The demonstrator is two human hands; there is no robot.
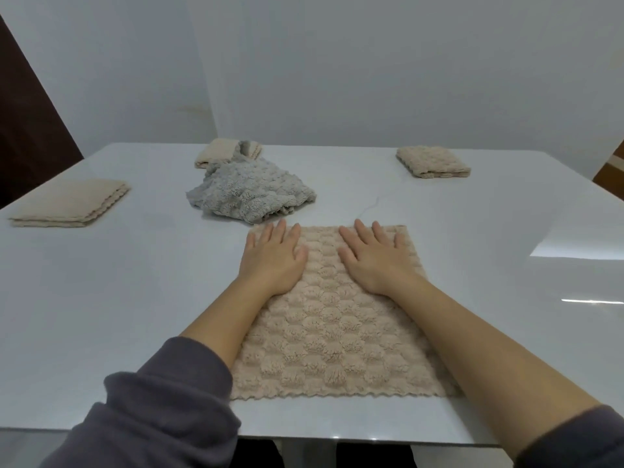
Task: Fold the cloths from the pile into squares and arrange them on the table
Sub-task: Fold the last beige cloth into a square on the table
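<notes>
The table (101,298) runs wide to both sides. Its near edge crosses the bottom of the view and its far edge meets the wall (337,62). The spread cloth (331,332) lies flat in front of the person, with its scalloped near edge just inside the table's near edge. Its far edge comes close up to the gray cloth (250,194); whether the two touch cannot be told.

Bare tabletop lies open on the left between the spread cloth and the left square (71,204), which sits well apart near the left edge. More bare top lies on the right, out to the right square (432,162) near the far edge. The far square (216,153) sits at the far edge, partly hidden behind the gray cloth, which is crumpled and unfolded.

The tabletop is white and glossy, with window light reflected on its right side and a thin crack-like line near the middle. The wall is plain and pale. A dark brown panel (27,130) stands at the left.

Both hands lie flat on the far half of the spread cloth, palms down and side by side but apart. The left hand (273,261) has straight, slightly fanned fingers, with the fingertips at the cloth's far edge. The right hand (374,261) lies the same way, fingers straight and spread. Neither hand grasps anything; both only press on the cloth. The forearms are bare, with dark sleeves (162,400) pushed back.
</notes>
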